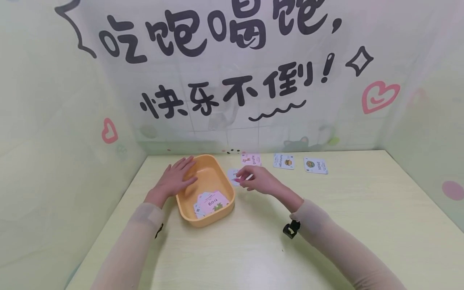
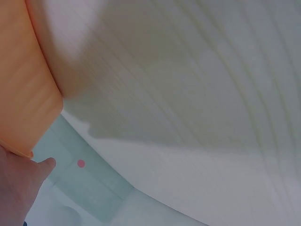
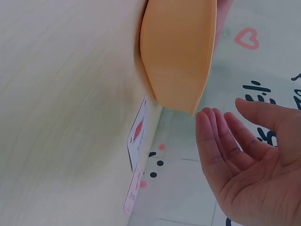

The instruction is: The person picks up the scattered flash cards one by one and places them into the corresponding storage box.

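Note:
An orange plastic tray (image 1: 206, 173) stands at the table's left, holding several picture cards, with a pink frog card (image 1: 214, 202) on top. My left hand (image 1: 173, 179) rests over the tray's left rim with its fingers spread. My right hand (image 1: 259, 180) hovers just right of the tray, holding nothing, its fingers loosely bent. Beneath its fingertips a white card (image 3: 138, 132) with a red picture lies on the table, partly hidden in the head view. Behind it lies a pink giraffe card (image 1: 251, 159).
Along the back of the table lie a hamburger card (image 1: 284, 161) and, further right, a card reading "pasta" (image 1: 315, 165). A printed curtain (image 1: 232, 133) hangs behind the pale wooden table (image 1: 224, 257), with more sheeting on both sides.

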`<action>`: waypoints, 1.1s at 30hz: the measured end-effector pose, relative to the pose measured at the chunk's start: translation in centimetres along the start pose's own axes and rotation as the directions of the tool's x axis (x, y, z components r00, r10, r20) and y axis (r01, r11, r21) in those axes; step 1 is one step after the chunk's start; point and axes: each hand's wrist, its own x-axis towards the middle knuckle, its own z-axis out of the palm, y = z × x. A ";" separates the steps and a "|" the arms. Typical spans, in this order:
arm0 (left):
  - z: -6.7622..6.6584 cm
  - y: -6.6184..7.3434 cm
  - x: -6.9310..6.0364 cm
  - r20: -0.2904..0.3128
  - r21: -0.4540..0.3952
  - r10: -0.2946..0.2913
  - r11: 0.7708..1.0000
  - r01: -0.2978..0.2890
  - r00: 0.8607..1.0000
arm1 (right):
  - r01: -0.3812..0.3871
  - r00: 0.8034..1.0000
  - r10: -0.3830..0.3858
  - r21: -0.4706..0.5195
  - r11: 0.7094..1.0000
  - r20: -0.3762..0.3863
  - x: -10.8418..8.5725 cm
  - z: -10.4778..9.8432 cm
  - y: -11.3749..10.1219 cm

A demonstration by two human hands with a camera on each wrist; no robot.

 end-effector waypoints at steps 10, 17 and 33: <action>-0.2 0.1 0.0 0.002 0.000 -0.001 1.000 0.001 1.000 | -0.013 0.999 0.010 -0.095 0.995 -0.035 -0.6 -1.9 1.1; -0.2 0.1 0.1 0.005 -0.003 -0.001 1.000 0.001 1.000 | -0.009 0.998 -0.003 -0.168 0.986 -0.070 -0.9 -3.3 2.2; -0.2 0.2 -0.1 -0.007 0.013 0.006 1.000 -0.006 1.000 | -0.023 0.991 -0.015 -0.279 0.960 -0.133 -0.9 -7.4 6.3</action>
